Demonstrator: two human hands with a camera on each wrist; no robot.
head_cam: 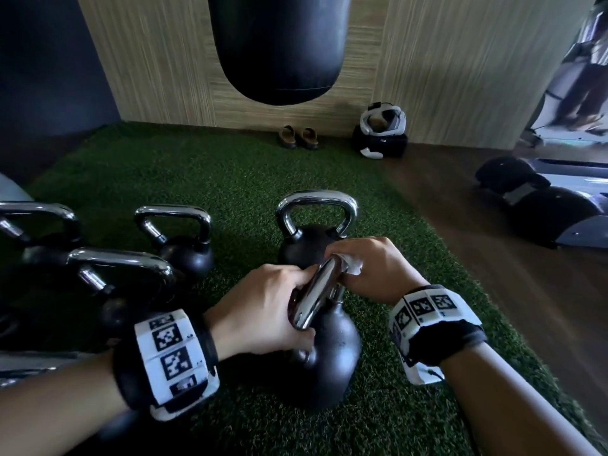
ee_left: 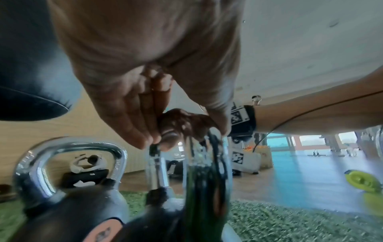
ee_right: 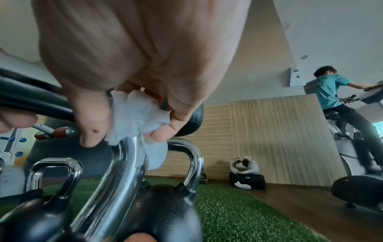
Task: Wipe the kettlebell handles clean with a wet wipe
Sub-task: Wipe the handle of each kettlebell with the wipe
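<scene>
green turf mat (head_cam: 230,179) covers the floor by a wood-panel wall (head_cam: 158,60), w/ 1 black punching bag (head_cam: 279,44) hanging above. 5 kettlebells show in head view, all black w/ chrome handles: 3 bunched at left, e.g. the left kettlebell (head_cam: 184,245), 1 far kettlebell (head_cam: 312,232) in the middle, and 1 near kettlebell (head_cam: 329,350) closest to the person. near one stands on the turf, just in front of the far one. left hand (head_cam: 263,307) grips its handle (head_cam: 316,291), fingers curled round the chrome at the near end. right hand (head_cam: 371,264) holds 1 white wet wipe (ee_right: 134,117) bunched against the far top corner of that same handle, fingers (ee_right: 93,124) and thumb pinching the wipe round the bar. both wrists wear marker bands. by the wall: 1 pair of brown shoes (head_cam: 299,137), 1 white headset (head_cam: 383,120) on a black case (head_cam: 381,143). at right, wood floor, and 1 person (ee_right: 331,98) on an exercise bike in right wrist view.
</scene>
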